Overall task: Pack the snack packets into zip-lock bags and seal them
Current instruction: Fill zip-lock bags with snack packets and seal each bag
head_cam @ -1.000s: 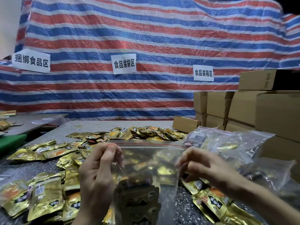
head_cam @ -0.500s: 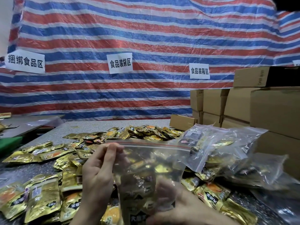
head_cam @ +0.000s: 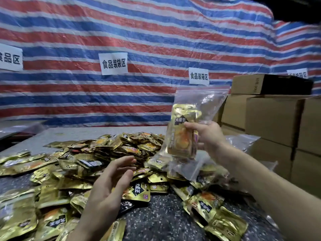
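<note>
Nearest, left hand (head_cam: pixel 111 185) is open with fingers loosely spread, holding nothing, hovering over loose snack packets (head_cam: pixel 121 146) strewn on the bench (head_cam: pixel 165 220) below and ahead of it. Further out, right hand (head_cam: pixel 206 134) grips the zip-lock bag (head_cam: pixel 203 101) round its middle, squeezing the packet stack (head_cam: pixel 182 136) inside. Bag top stands above the hand; can't tell if sealed. Film is likely thin, slick and floppy, load light. Hold over the stack, not the empty film. Cardboard boxes (head_cam: pixel 271 119) sit beyond the right hand.
</note>
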`<state>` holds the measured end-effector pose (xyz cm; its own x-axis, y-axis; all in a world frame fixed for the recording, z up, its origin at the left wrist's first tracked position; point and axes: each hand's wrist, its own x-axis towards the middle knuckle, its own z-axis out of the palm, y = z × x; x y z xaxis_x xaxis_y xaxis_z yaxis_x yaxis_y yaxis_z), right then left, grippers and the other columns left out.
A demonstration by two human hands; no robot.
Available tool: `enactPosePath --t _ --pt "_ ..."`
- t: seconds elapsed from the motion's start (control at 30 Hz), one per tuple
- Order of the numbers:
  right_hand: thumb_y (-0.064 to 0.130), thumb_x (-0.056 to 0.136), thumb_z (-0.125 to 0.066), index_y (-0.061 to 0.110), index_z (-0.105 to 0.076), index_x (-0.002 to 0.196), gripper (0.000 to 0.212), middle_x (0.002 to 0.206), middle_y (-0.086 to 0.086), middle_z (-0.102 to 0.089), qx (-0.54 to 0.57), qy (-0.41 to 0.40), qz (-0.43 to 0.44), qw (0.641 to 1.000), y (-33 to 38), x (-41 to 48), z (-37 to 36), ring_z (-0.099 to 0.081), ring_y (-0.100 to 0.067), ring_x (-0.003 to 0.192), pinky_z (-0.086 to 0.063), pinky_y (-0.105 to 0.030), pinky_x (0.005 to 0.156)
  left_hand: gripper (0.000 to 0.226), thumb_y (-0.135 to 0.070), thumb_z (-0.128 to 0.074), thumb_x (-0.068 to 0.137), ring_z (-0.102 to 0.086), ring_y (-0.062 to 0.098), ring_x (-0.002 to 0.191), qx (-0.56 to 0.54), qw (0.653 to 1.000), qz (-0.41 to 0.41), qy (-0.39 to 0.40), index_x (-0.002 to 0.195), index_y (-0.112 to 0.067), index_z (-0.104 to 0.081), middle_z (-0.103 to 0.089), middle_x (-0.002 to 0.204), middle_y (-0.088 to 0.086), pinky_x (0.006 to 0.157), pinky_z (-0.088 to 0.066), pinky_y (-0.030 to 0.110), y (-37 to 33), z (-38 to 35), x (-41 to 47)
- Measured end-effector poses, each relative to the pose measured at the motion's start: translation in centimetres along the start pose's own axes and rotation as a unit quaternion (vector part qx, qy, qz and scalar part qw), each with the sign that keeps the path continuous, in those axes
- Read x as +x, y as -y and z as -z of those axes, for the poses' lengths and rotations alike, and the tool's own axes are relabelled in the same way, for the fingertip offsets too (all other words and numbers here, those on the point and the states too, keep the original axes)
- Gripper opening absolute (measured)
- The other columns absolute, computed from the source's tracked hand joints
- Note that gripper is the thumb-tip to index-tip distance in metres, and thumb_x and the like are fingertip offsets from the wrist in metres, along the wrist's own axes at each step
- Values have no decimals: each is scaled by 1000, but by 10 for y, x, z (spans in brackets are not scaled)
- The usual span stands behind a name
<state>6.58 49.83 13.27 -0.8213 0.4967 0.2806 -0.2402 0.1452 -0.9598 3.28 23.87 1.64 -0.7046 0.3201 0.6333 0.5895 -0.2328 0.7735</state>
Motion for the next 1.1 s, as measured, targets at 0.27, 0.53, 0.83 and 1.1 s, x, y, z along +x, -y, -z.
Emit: enactPosePath --t 0.27,0.53,0.83,1.1 --pt "36 91 -60 1 -64 112 42 123 -22 -63 -503 -153 -39 850 -29 58 43 -58 -36 114 -50 -42 90 29 -30 -56 89 -64 4 111 44 999 -5 27 112 -45 -66 -69 119 -13 88 -54 24 7 -2 -4" --pt "26 87 -65 -4 -34 139 68 144 -27 -37 -565 -221 4 795 -30 47 33 -32 -43 134 -34 -47 111 16 -39 -60 94 -65 6 107 39 999 4 1 106 -45 -68 -70 114 -9 87 -50 30 8 -1 -4" --pt "32 87 -63 22 -58 110 26 105 7 -54 -278 -46 301 911 -73 -40 -104 -52 -10 99 -46 -28 85 22 -30 -56 90 -65 7 102 110 992 -23 -61 109 -31 -68 -69 105 -16 75 -51 12 12 10 1" --pt "3 84 -74 21 -61 105 30 99 6 -61 -215 1 346 913 -131 -67 -122 -58 -4 97 -52 -30 80 27 -29 -58 94 -58 4 109 349 929 -101 -68 120 -23 -63 -62 114 -16 92 -49 31 24 37 7"
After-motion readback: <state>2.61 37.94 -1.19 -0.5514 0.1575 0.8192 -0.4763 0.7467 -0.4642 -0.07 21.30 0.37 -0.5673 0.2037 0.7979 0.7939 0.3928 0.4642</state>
